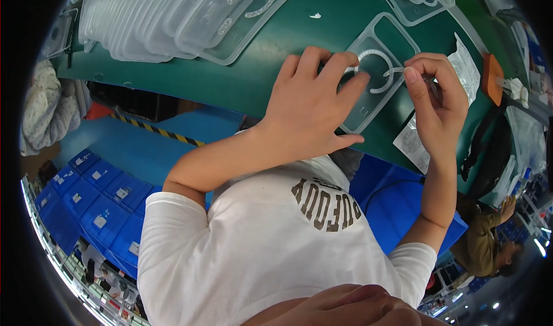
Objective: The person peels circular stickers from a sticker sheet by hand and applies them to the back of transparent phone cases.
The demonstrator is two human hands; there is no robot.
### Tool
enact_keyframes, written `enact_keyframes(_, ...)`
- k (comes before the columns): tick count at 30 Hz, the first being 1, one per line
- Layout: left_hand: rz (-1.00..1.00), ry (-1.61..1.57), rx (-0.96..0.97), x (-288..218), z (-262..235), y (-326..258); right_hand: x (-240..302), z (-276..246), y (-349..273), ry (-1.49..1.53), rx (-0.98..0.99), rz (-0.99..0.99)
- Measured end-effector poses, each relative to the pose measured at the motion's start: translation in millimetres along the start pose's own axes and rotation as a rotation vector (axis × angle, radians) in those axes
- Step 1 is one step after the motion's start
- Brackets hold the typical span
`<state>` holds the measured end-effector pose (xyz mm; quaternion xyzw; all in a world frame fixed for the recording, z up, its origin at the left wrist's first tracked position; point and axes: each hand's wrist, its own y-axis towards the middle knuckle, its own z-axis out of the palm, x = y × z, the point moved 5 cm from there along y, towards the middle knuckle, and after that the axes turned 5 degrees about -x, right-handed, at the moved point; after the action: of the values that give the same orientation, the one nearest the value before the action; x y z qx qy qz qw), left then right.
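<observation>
Green desk [230, 87], loads of clear plastic on it. Right in front of the person is a clear plastic lid [368, 110], rounded corners, lying at a slant, with a pale C-shaped ring [387, 58] on it. Left hand [314, 104] is over the lid's left side, palm down and spread pretty loosely, thumb sticking well out from the fingers. It isn't gripping anything that I can see, and I can't tell if the fingertips touch the ring. Right hand [436, 98] has thumb and index finger pinched together on one end of a short speckled strip [393, 71], the free end pointing left over the ring's right side. Can't tell if that end touches down. Silvery speckled sheet [412, 141] pokes out below the right hand, near the lid. Upper left there's a big leaning stack of clear lids [132, 26], and over on the right an orange-handled tool [492, 79].
</observation>
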<state>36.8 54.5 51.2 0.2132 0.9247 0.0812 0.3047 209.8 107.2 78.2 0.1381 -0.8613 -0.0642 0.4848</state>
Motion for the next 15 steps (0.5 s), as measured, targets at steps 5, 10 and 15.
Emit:
enact_keyframes(5,0.194,0.032,0.099,17,-5,2,-2,2,2,-0.055,0.018,0.016)
enact_keyframes(10,0.151,-0.032,0.005,22,-15,1,-6,15,0,-0.043,0.028,0.002)
enact_keyframes(15,0.126,-0.11,-0.109,30,-10,3,-10,32,2,0.042,0.027,-0.002)
